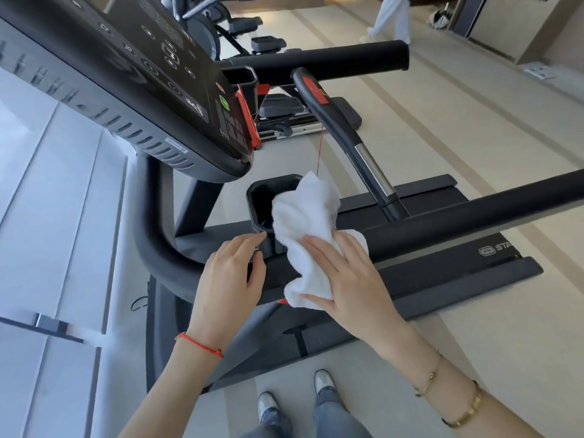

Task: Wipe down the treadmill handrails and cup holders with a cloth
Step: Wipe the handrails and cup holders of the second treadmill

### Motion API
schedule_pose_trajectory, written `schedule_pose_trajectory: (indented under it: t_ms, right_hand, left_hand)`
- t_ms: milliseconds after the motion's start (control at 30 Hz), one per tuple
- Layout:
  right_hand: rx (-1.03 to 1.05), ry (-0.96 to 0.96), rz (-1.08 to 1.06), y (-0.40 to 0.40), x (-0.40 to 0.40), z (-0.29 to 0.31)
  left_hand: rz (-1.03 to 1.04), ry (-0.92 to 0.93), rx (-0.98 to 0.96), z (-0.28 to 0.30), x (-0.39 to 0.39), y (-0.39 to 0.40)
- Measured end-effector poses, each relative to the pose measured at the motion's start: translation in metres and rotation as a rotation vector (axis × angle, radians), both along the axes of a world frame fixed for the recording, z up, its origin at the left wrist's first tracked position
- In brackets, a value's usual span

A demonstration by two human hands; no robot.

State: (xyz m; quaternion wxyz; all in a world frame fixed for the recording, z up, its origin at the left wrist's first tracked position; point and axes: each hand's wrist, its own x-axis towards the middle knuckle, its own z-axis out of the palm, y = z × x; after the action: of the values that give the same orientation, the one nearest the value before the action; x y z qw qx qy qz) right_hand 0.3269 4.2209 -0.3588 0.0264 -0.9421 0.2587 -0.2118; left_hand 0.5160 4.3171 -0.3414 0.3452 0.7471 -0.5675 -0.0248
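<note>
A white cloth (pixel 308 222) lies bunched over the right rim of the near black cup holder (pixel 259 197) and hangs down across the near handrail (pixel 458 216). My right hand (pixel 350 279) presses flat on the cloth's lower part, thumb under its bottom edge. Fingers apart, my left hand (pixel 227 276) rests its fingertips on the cup holder's base, empty. A second cup holder (pixel 243 75) and the far handrail (pixel 331 61) sit beyond the console (pixel 126 90).
A curved bar (pixel 341 131) with a red button and chrome sensor slants between the handrails. A thin red safety cord (pixel 319 153) dangles from the console toward the cloth. The treadmill deck (pixel 442 263) lies below. A person (pixel 392 17) stands at the back.
</note>
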Motion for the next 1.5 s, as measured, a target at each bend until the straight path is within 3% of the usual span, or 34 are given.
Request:
schedule_pose_trajectory:
  t_ms: [167,367,533,833,1067,1300,1500]
  right_hand:
    - [-0.012,-0.202,-0.268,-0.047,-0.052,-0.009]
    - [-0.068,-0.331,-0.235,-0.068,-0.061,-0.019]
    - [-0.173,-0.326,-0.035,-0.105,-0.095,-0.027]
    - [-0.185,-0.386,-0.259,-0.21,-0.203,-0.018]
    - [-0.065,-0.376,-0.221,-0.208,-0.201,-0.012]
    - [-0.147,-0.275,-0.09,-0.195,-0.184,-0.014]
    - [-0.216,-0.349,-0.238,-0.237,-0.232,-0.018]
  left_hand:
    - [0.025,-0.033,-0.017,-0.002,-0.034,-0.011]
    - [0.22,-0.025,-0.114,-0.004,-0.072,-0.033]
    - [0.249,-0.057,-0.116,0.003,-0.122,-0.07]
    - [0.243,-0.079,-0.032,0.0,-0.207,-0.15]
    - [0.343,-0.157,-0.003,-0.005,-0.227,-0.174]
    - [0.347,-0.152,-0.012,-0.003,-0.228,-0.175]
    - [0.337,-0.125,-0.024,-0.002,-0.231,-0.173]
